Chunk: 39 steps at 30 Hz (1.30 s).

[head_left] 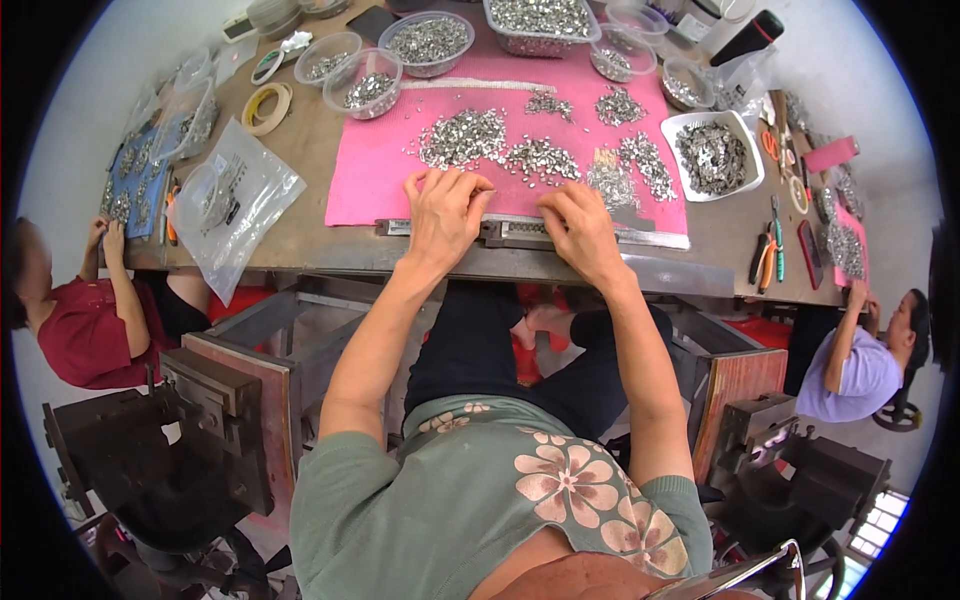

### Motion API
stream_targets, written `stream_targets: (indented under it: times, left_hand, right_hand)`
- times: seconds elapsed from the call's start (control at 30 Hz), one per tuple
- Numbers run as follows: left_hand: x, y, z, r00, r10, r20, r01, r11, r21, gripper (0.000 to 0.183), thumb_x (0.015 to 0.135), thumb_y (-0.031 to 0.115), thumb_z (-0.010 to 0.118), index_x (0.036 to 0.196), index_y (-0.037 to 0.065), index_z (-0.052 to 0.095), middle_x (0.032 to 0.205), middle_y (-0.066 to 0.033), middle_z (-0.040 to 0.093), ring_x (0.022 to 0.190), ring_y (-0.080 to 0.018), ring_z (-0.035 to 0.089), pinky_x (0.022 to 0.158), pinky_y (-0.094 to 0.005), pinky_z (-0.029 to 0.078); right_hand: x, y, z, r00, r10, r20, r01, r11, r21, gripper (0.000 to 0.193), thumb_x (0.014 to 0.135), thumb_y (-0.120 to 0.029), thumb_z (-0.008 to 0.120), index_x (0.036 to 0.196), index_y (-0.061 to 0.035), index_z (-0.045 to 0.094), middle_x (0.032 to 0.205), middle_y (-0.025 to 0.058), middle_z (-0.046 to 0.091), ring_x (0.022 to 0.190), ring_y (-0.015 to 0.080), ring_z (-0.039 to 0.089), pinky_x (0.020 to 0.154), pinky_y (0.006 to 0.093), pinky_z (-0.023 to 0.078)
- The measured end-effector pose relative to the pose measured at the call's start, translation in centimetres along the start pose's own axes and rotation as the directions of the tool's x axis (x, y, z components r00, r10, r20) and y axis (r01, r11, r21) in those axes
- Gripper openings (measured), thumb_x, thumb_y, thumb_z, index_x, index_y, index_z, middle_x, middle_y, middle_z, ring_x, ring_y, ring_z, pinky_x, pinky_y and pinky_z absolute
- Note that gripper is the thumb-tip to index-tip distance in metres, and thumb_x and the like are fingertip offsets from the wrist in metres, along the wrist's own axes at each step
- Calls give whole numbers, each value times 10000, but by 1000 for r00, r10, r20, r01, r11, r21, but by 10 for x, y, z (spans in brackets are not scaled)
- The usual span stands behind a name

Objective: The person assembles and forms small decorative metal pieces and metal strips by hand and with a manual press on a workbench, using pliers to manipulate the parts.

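Both hands, left hand [443,212] and right hand [580,225], press flat, grip open, on the metal strip [520,232]; piles of metal bits [465,137] on the pink mat [375,170] remain unsorted

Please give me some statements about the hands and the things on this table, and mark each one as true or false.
1. Both hands, left hand and right hand, rest at the near edge of the pink mat. True.
2. The small metal pieces lie in heaps on the mat. True.
3. The white tray at the right is empty. False: it holds metal pieces.
4. The right hand holds the pliers. False: they lie on the table.
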<state>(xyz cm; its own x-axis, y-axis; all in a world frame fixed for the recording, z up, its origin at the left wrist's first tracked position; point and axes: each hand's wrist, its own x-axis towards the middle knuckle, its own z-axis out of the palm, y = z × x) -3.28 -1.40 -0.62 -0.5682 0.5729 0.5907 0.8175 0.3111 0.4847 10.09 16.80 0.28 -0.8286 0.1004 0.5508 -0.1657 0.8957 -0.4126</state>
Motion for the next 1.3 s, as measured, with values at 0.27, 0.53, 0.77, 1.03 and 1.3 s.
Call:
stream_targets:
  times: [0.27,0.53,0.77,1.03,1.3]
  left_hand:
    - [10,-6,9,991,24,131,-38,993,108,96,849,177,760,920,127,719,883,-19,611,923,-223,570,973,-473,328]
    - [11,-14,13,989,23,146,-32,998,59,72,870,165,732,926,129,704,883,-30,590,912,-233,560,948,-469,324]
    - [11,-15,8,981,1,192,-4,1000,17,51,905,176,699,922,128,705,868,-35,577,909,-235,558,960,-467,320]
    - [11,-13,6,977,33,208,-44,998,50,62,914,187,698,930,135,728,873,-26,584,938,-227,572,1013,-509,306]
    - [14,-10,3,973,54,223,-79,992,102,47,885,161,724,916,127,715,870,-19,586,913,-220,577,1027,-546,293]
  right_hand:
    - [45,16,45,1000,16,-16,-18,993,-121,86,848,-85,709,932,-65,701,913,102,607,920,292,601,808,421,438]
    - [61,16,57,999,-38,20,42,955,-293,70,838,-102,677,855,-44,642,890,126,600,901,307,598,794,425,434]
    - [43,12,24,999,3,48,5,987,-158,98,865,-119,697,869,-39,641,851,125,625,848,317,611,787,431,437]
    - [22,18,-3,977,145,156,-147,989,3,79,886,-96,687,906,-21,700,851,141,652,799,325,643,751,422,478]
    - [18,14,-2,976,173,131,-187,977,99,98,860,-58,713,945,-12,724,854,142,644,782,325,641,693,410,503]
